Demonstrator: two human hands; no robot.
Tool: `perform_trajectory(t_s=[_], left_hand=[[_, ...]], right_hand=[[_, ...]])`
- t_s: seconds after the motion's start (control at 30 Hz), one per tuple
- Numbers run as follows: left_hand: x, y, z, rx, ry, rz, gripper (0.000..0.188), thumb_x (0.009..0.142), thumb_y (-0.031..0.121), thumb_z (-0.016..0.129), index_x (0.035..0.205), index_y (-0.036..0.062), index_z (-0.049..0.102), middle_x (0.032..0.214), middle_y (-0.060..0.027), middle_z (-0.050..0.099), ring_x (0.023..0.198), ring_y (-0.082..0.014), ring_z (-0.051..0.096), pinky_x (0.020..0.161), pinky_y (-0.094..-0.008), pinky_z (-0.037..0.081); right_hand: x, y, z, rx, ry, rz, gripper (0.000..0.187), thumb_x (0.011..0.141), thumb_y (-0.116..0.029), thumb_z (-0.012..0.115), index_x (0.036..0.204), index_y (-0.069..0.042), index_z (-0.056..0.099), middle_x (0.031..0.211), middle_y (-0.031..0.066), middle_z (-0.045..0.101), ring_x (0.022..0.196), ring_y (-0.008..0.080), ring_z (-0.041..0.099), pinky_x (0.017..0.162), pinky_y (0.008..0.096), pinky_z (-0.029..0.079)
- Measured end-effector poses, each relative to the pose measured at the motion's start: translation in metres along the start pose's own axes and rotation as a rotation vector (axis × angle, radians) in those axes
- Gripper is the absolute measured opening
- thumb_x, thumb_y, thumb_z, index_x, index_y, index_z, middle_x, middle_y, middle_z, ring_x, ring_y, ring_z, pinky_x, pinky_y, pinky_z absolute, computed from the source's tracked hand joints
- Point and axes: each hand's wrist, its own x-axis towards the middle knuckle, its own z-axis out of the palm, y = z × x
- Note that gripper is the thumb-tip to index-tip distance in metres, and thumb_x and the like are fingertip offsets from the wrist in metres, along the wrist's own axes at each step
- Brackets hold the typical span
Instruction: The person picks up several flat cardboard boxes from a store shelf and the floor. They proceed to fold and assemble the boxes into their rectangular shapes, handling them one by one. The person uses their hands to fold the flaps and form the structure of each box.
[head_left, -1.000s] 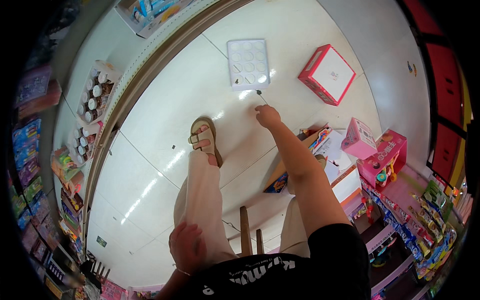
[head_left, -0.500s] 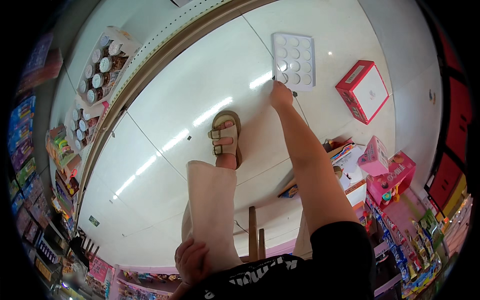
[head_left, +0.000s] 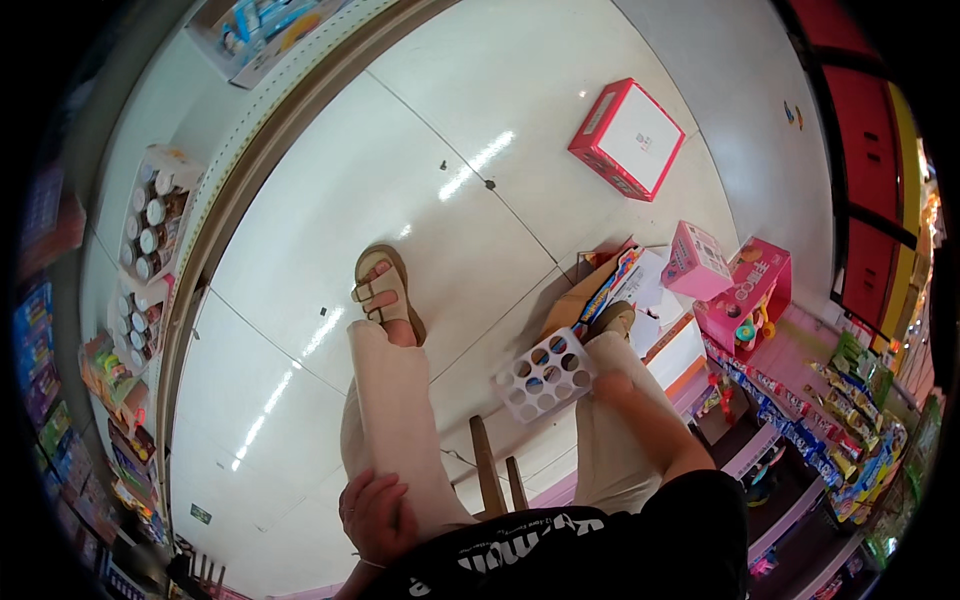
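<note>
My right hand grips the edge of a white tray with round holes. The tray is tilted in the air beside my right shin, and its thumb-side grip is partly blurred. Through the holes I glimpse what lies below. My left hand holds nothing and rests on my left thigh, its fingers bent loosely over the beige trouser cloth. Just beyond the tray, an opened cardboard box with a colourful printed side lies on the floor by my right sandal.
A red-edged white box lies on the tiles ahead. Pink boxes stand at right beside racks of packaged snacks. A shelf with lidded jars runs along the left. Wooden stool legs stand between my legs.
My right hand has lifted the holed tray off the floor and drawn it back toward my right leg. The view has shifted to the right. My left hand stays on my thigh.
</note>
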Motion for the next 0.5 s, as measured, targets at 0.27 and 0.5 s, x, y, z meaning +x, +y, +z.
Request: perform_trajectory(t_s=[0.27, 0.5], left_hand=[[0.007, 0.014, 0.010, 0.078, -0.061, 0.026, 0.019, 0.059, 0.010, 0.057, 0.078, 0.0086, 0.059, 0.087, -0.0051, 0.058, 0.093, -0.0298, 0.050, 0.083, -0.0379, 0.036], [0.006, 0.021, 0.014, 0.116, -0.081, 0.000, 0.019, 0.059, 0.009, 0.057, 0.078, 0.0082, 0.058, 0.087, -0.0054, 0.058, 0.093, -0.0304, 0.049, 0.084, -0.0386, 0.036]], right_hand=[[0.179, 0.112, -0.179, 0.190, 1.039, 0.221, 0.024, 0.071, -0.008, 0.048, 0.095, -0.005, 0.051, 0.104, 0.0131, 0.050, 0.091, 0.0278, 0.051, 0.074, 0.0391, 0.045], [0.202, 0.093, -0.227, 0.288, 0.872, 0.432, 0.022, 0.075, -0.011, 0.041, 0.093, -0.006, 0.053, 0.098, 0.0112, 0.053, 0.091, 0.0276, 0.052, 0.075, 0.0403, 0.044]])
